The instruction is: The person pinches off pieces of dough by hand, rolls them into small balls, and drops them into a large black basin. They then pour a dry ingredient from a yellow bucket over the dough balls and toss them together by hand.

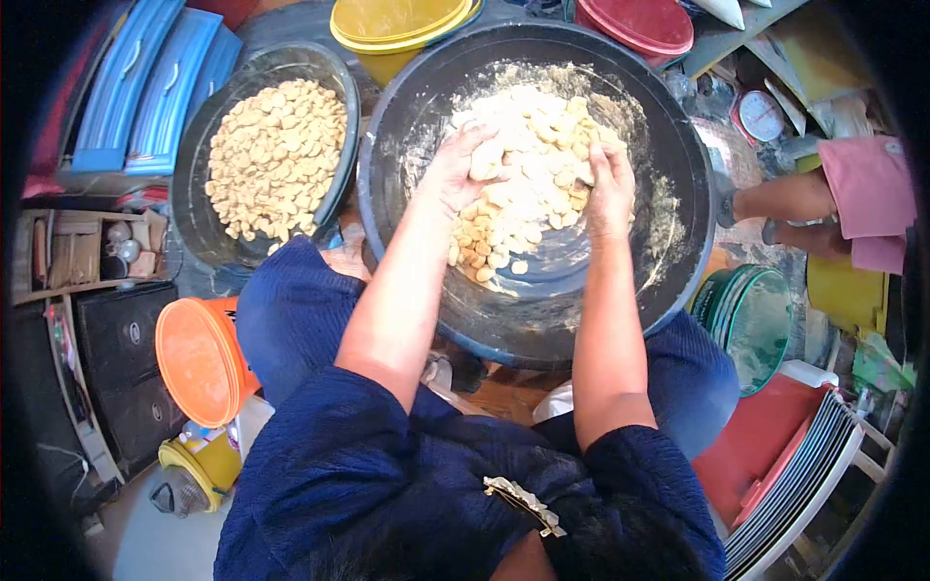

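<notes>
A large black basin (542,334) stands in front of me, its inner wall dusted with pale powder. Inside lies a heap of flat, pale yellow pieces (542,174), brightly lit and partly white with powder. My left hand (465,167) is at the left side of the heap, fingers curled round some pieces. At the heap's right edge is my right hand (610,184), its fingers bent against the pieces; what lies under them is partly hidden. A smaller dark basin (189,208) on the left holds many similar tan pieces (276,160).
Yellow (397,24), red (644,24), orange (199,360) and green (756,329) round containers surround the basins. Blue drawers (145,87) are at upper left. A person in pink (867,194) stands at the right, near a round dial scale (760,116).
</notes>
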Available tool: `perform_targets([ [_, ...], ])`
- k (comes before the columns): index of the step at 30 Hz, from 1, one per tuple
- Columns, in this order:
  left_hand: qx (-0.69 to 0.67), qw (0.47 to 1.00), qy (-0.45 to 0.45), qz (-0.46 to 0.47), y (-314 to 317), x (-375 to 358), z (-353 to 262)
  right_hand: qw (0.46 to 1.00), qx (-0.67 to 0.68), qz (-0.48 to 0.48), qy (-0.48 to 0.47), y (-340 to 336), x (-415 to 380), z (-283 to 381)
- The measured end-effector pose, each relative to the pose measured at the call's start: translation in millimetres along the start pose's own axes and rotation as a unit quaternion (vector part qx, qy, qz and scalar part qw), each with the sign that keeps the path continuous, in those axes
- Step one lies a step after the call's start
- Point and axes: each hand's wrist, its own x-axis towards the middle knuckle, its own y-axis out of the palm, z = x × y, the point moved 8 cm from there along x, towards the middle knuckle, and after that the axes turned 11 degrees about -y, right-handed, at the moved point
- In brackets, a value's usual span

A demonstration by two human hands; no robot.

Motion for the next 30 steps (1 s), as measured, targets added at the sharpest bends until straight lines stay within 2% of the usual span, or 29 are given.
perform_targets([
  [1,0.072,0.997,-0.011,0.024,16,-18,-5,0.986,-0.100,0.120,-0.050,14,-1,16],
  [2,0.144,0.988,-0.024,0.048,30,-31,-7,0.987,-0.093,0.120,-0.053,17,-6,20],
  [3,0.154,0.985,-0.031,0.067,37,-39,-4,0.953,-0.115,0.200,-0.197,44,-24,51],
  [4,0.161,0.984,-0.034,0.067,42,-48,-4,0.891,-0.137,0.272,-0.336,67,-47,76],
  [5,0.172,0.981,-0.046,0.083,48,-59,-1,0.893,-0.134,0.267,-0.338,71,-53,81],
  [6,0.181,0.977,-0.059,0.098,55,-71,3,0.927,-0.018,0.302,-0.224,77,-57,71],
  [7,0.208,0.971,-0.053,0.101,65,-85,2,0.933,0.100,0.330,-0.105,82,-63,61],
  [8,0.210,0.971,-0.052,0.098,69,-96,4,0.932,0.103,0.331,-0.105,77,-61,54],
  [10,0.272,0.958,-0.067,0.056,65,-114,13,0.957,0.082,0.257,-0.108,59,-48,41],
  [11,0.261,0.961,-0.075,0.042,62,-119,16,0.965,0.101,0.210,-0.117,50,-43,35],
  [14,0.247,0.968,-0.049,-0.008,49,-125,21,0.970,0.081,0.180,-0.142,39,-37,24],
  [15,0.239,0.969,-0.058,0.002,46,-125,23,0.971,0.081,0.177,-0.142,36,-38,29],
  [17,0.234,0.971,-0.052,-0.022,59,-135,22,0.949,0.235,0.209,0.003,41,-51,32],
  [18,0.229,0.971,-0.043,-0.049,61,-139,20,0.950,0.234,0.208,0.003,40,-54,36],
  [21,0.189,0.981,-0.020,-0.026,67,-141,20,0.916,0.217,0.336,-0.006,60,-72,53],
  [22,0.158,0.987,-0.015,-0.009,69,-141,18,0.916,0.218,0.337,-0.005,63,-75,55],
  [24,0.187,0.982,0.005,-0.022,66,-137,16,0.906,0.202,0.362,-0.085,73,-85,67],
  [25,0.216,0.976,0.026,-0.032,65,-134,13,0.899,0.224,0.373,-0.048,78,-91,63],
  [26,0.215,0.976,0.026,-0.033,63,-130,13,0.899,0.224,0.373,-0.047,81,-94,61],
  [28,0.186,0.981,0.036,-0.049,57,-123,10,0.930,0.198,0.295,-0.093,76,-88,59],
  [30,0.208,0.975,0.054,-0.051,60,-118,10,0.937,0.157,0.301,-0.080,70,-84,59],
])
